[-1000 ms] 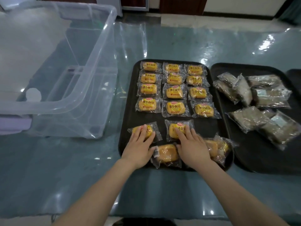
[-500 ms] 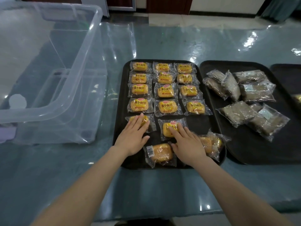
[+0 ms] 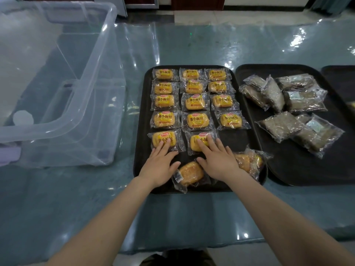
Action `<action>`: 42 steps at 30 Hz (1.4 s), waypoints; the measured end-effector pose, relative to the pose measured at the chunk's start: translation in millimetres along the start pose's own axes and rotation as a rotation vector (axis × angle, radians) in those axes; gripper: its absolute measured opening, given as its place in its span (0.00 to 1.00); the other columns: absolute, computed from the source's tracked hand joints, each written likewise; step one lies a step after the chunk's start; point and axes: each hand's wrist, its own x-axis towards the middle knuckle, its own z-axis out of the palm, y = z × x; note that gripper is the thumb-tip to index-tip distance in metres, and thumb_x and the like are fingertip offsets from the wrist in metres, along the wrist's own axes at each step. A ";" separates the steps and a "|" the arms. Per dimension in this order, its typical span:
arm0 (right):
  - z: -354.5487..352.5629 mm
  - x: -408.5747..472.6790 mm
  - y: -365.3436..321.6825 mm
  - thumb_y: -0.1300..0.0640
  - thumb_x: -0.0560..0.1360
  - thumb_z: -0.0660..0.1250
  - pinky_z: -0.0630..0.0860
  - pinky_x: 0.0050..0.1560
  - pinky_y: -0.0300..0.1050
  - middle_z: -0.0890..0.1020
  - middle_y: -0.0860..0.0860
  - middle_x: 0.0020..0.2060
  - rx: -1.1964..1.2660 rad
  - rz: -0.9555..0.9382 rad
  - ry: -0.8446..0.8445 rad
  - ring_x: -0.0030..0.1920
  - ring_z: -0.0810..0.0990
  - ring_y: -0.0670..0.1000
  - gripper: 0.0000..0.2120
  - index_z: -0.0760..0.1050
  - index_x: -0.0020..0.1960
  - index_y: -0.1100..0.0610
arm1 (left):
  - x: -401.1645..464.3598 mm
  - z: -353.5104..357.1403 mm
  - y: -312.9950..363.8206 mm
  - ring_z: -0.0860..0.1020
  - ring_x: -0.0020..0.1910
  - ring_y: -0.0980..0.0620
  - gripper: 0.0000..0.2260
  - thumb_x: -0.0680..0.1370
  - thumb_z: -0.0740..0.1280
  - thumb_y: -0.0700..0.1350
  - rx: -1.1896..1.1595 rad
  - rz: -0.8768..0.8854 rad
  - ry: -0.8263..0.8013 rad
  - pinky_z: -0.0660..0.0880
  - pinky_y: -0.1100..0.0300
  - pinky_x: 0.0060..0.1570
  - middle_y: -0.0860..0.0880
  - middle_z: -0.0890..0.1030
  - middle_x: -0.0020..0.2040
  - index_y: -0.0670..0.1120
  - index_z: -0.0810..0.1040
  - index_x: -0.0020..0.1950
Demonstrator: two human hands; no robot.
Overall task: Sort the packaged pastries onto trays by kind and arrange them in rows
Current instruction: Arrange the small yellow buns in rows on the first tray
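Observation:
A black tray holds several yellow packaged buns in neat rows. My left hand lies flat, its straight fingers touching the fifth-row left bun. My right hand presses flat fingers on the fifth-row middle bun. A loose bun lies label-down between my wrists. Two more loose buns sit piled at the tray's near right corner, partly behind my right hand. A second black tray to the right carries several brown packaged pastries in a loose heap.
A large clear plastic bin stands on the glossy table at the left, close to the bun tray. A third dark tray shows at the right edge. Bare tabletop lies between the trays and me.
Both hands have slid the two fifth-row buns farther from me, up against the fourth row. The hands stay flat on them throughout.

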 end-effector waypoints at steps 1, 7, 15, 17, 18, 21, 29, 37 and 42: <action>0.4 0.0 -0.2 0.39 0.81 0.49 0.44 0.74 0.60 0.38 0.50 0.78 -0.001 -0.001 0.000 0.77 0.38 0.57 0.31 0.37 0.77 0.41 | -3.8 0.3 2.0 0.42 0.76 0.51 0.19 0.79 0.57 0.57 -0.011 0.000 0.047 0.42 0.55 0.70 0.50 0.48 0.78 0.53 0.69 0.69; 3.8 -12.6 0.6 0.44 0.80 0.57 0.37 0.73 0.60 0.44 0.46 0.78 0.001 -0.160 0.166 0.77 0.38 0.53 0.29 0.49 0.77 0.41 | -27.1 0.6 9.5 0.74 0.45 0.56 0.17 0.71 0.64 0.65 -0.136 -0.224 0.176 0.68 0.62 0.38 0.55 0.74 0.47 0.53 0.73 0.44; 4.8 -38.7 10.3 0.60 0.71 0.63 0.34 0.74 0.59 0.60 0.42 0.76 -0.054 -0.305 -0.031 0.77 0.48 0.48 0.37 0.55 0.76 0.43 | -47.4 8.0 4.4 0.74 0.48 0.57 0.19 0.73 0.70 0.53 -0.195 -0.039 -0.020 0.70 0.63 0.47 0.57 0.70 0.50 0.57 0.73 0.63; 3.8 -41.9 8.3 0.56 0.72 0.66 0.34 0.73 0.61 0.57 0.42 0.76 -0.101 -0.309 -0.053 0.77 0.47 0.49 0.38 0.52 0.77 0.43 | -49.7 9.6 1.5 0.73 0.53 0.54 0.22 0.75 0.68 0.51 -0.145 -0.003 -0.024 0.70 0.62 0.53 0.55 0.71 0.56 0.55 0.71 0.69; 3.2 -43.6 6.3 0.54 0.73 0.67 0.34 0.73 0.61 0.58 0.42 0.76 -0.096 -0.309 -0.044 0.77 0.49 0.49 0.37 0.53 0.77 0.43 | -50.9 10.8 0.3 0.73 0.56 0.53 0.23 0.75 0.67 0.51 -0.122 0.008 -0.021 0.69 0.62 0.55 0.53 0.72 0.58 0.55 0.70 0.70; 1.4 -45.6 -2.4 0.48 0.77 0.64 0.38 0.74 0.59 0.71 0.42 0.69 0.058 -0.267 0.040 0.73 0.61 0.47 0.25 0.64 0.72 0.43 | -54.3 13.6 -0.6 0.72 0.58 0.52 0.22 0.75 0.67 0.53 -0.113 0.021 0.005 0.67 0.63 0.56 0.52 0.72 0.59 0.53 0.71 0.69; 1.4 -32.1 -40.0 0.42 0.80 0.57 0.69 0.64 0.59 0.78 0.45 0.31 0.461 -0.009 0.220 0.34 0.76 0.44 0.10 0.69 0.43 0.44 | -61.2 3.7 -10.8 0.74 0.33 0.62 0.13 0.78 0.65 0.49 -0.408 -0.184 0.199 0.66 0.65 0.34 0.58 0.77 0.31 0.57 0.77 0.33; -1.3 -24.2 -45.2 0.42 0.75 0.67 0.69 0.64 0.60 0.77 0.42 0.34 0.497 0.059 0.180 0.38 0.74 0.40 0.10 0.70 0.39 0.44 | -59.2 -4.2 -13.4 0.77 0.31 0.62 0.13 0.78 0.65 0.46 -0.494 -0.345 0.231 0.71 0.67 0.34 0.56 0.79 0.29 0.54 0.79 0.33; 2.8 -18.5 -57.1 0.41 0.76 0.64 0.58 0.71 0.57 0.78 0.45 0.30 0.428 0.149 0.263 0.36 0.74 0.44 0.13 0.68 0.38 0.47 | -53.2 -4.3 -14.3 0.77 0.28 0.62 0.14 0.77 0.65 0.45 -0.580 -0.401 0.258 0.68 0.70 0.30 0.57 0.78 0.25 0.52 0.79 0.31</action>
